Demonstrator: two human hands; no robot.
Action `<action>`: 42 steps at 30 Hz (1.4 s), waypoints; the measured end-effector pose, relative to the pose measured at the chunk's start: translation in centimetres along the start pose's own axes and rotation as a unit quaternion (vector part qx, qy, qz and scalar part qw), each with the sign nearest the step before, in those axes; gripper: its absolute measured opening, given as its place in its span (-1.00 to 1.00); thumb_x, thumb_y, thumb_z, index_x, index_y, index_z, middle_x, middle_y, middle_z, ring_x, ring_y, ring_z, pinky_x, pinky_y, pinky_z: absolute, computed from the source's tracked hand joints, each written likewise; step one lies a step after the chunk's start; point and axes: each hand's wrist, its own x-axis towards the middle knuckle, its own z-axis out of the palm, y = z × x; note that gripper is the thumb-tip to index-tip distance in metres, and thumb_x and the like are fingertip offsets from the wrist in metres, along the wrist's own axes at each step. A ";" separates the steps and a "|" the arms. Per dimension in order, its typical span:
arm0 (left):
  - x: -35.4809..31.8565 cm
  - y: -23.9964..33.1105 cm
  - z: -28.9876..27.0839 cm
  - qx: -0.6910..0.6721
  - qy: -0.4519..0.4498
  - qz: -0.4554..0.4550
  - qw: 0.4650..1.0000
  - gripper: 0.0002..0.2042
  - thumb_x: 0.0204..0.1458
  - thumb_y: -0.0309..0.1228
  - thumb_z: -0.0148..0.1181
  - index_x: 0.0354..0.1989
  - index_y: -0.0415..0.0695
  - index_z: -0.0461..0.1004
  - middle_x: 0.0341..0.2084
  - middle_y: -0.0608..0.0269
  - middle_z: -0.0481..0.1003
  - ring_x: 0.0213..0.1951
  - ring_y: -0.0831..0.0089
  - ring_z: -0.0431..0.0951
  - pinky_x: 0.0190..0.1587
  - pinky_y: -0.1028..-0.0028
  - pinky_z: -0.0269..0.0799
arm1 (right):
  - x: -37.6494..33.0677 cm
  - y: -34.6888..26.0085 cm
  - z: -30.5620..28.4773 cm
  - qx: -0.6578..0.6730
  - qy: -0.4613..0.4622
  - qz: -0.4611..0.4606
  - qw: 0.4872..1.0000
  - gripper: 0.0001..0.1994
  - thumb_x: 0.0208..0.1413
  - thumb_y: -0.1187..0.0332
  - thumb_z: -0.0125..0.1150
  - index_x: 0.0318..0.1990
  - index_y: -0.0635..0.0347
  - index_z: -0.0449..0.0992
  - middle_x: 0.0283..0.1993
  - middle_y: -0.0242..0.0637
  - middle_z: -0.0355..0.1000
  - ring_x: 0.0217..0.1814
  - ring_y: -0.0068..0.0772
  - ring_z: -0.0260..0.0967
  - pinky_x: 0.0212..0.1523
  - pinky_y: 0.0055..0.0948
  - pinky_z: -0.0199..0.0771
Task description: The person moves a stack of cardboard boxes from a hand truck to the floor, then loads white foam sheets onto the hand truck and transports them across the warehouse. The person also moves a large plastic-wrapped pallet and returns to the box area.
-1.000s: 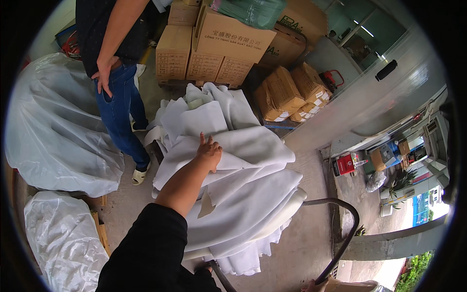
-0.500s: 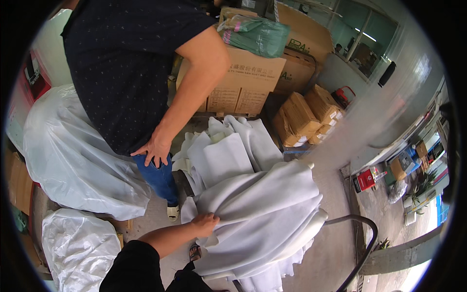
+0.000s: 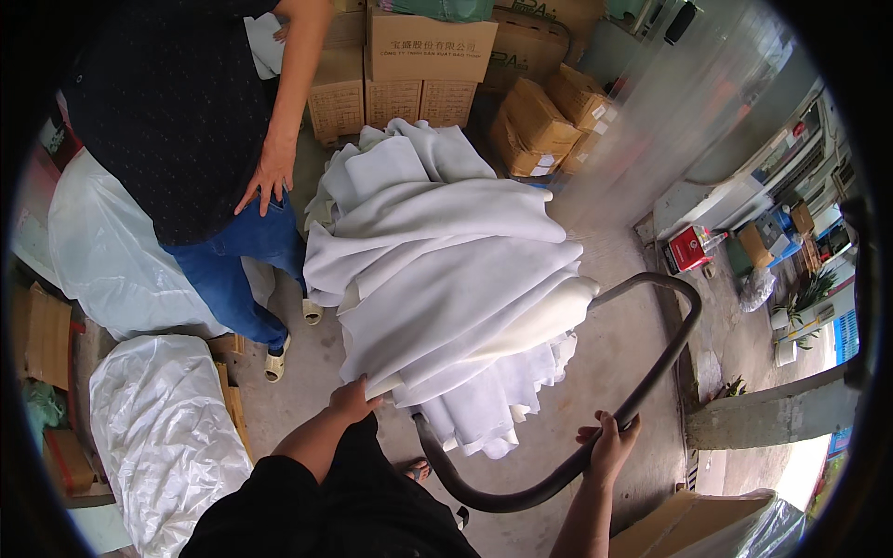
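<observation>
A large heap of pale grey-white, soft hide-like sheets (image 3: 446, 279) lies draped in front of me, its edges uneven and hanging in folds. My left hand (image 3: 355, 402) is closed at the near left edge of the heap, pinching a sheet's border. Around the dark curved tube of a cart handle (image 3: 521, 498), to the right of the sheets, my right hand (image 3: 612, 445) is closed. Both ends of the handle run in under the heap, and the cart's bed is hidden by the sheets.
A co-worker in a dark shirt and jeans (image 3: 233, 270) stands at the left, close to the heap. Plastic-covered bundles (image 3: 163, 437) sit at the left. Cardboard boxes (image 3: 428, 56) are stacked behind; smaller cartons (image 3: 535, 126) stand by a translucent curtain (image 3: 651, 130).
My right hand has come into view and taken hold of the handle. My left hand has shifted to the heap's near edge. The view has tilted down, and the co-worker stands more upright.
</observation>
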 end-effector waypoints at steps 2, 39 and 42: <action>-4.6 -0.7 3.4 -0.065 0.198 0.057 0.976 -0.21 0.03 0.10 0.17 0.30 -0.25 0.21 -0.02 -0.19 0.51 0.03 -0.07 0.53 0.10 0.16 0.42 | -0.2 -0.1 0.2 -0.049 -0.007 0.002 0.999 -0.30 0.10 0.47 0.05 0.39 0.26 -0.10 0.09 0.12 0.32 -0.17 -0.12 0.55 -0.32 -0.29 0.61; -61.8 54.3 69.1 -0.487 0.189 -0.821 0.228 -0.58 0.02 -0.10 0.31 -0.16 -0.26 0.61 -0.11 0.00 0.60 -0.12 0.13 0.63 -0.03 0.21 0.54 | 15.4 -7.3 -2.2 -0.526 -0.571 -0.523 0.352 -0.42 -0.16 -0.04 0.47 -0.21 0.38 0.61 -0.28 0.11 0.57 -0.17 0.06 0.55 -0.15 -0.12 0.50; -61.7 58.4 69.9 -0.532 0.280 -0.792 0.104 -0.59 0.03 -0.15 0.35 -0.20 -0.32 0.59 -0.19 -0.08 0.60 -0.21 0.09 0.66 -0.10 0.14 0.58 | 16.1 -6.0 -1.5 -0.512 -0.524 -0.572 0.369 -0.46 -0.18 -0.02 0.48 -0.28 0.39 0.62 -0.34 0.15 0.57 -0.26 0.19 0.55 -0.24 -0.06 0.50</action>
